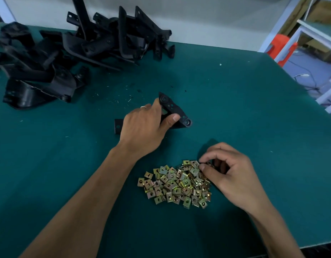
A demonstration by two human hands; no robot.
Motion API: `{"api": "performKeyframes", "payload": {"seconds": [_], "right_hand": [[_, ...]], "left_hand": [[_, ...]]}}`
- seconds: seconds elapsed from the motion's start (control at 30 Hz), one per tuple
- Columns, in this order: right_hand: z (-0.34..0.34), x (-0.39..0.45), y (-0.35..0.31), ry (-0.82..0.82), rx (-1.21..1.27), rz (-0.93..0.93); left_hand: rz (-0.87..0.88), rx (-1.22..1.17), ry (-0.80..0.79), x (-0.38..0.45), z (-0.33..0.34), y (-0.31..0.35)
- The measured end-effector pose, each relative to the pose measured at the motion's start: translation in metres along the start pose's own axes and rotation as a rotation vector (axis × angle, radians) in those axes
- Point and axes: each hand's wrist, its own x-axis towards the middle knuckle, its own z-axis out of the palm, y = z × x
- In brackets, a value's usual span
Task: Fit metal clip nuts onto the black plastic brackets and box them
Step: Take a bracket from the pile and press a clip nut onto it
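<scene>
The left hand (142, 127) grips the stiff, light bracket (176, 112) mid-body; right-hand fingers (204, 167) pinch a small, slippery clip nut (207, 163) by its edges.

bracket (176, 110) behind clip nuts (176, 183), bracket pile (68, 51) far-left

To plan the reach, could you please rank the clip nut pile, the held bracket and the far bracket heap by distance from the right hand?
From the right hand:
1. Clip nut pile, touching its fingertips.
2. Held bracket, in the left hand.
3. Bracket heap, far left.
</scene>
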Motion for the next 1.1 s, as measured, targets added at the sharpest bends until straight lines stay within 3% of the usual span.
{"api": "performKeyframes", "payload": {"seconds": [0.23,0.5,0.97,1.1], "right_hand": [[0.000,-0.003,-0.001,0.093,-0.060,0.023],[0.007,-0.002,0.001,0.181,-0.161,-0.081],[0.007,-0.008,0.008,0.221,0.155,0.086],[0.013,-0.004,0.004,0.200,-0.069,0.027]], "left_hand": [[0.012,-0.051,-0.038,0.003,0.004,-0.002],[0.004,-0.135,-0.002,0.002,0.005,0.003],[-0.008,-0.038,0.042,0.001,0.011,0.001],[-0.016,-0.025,0.040,0.003,0.013,0.000]]}}
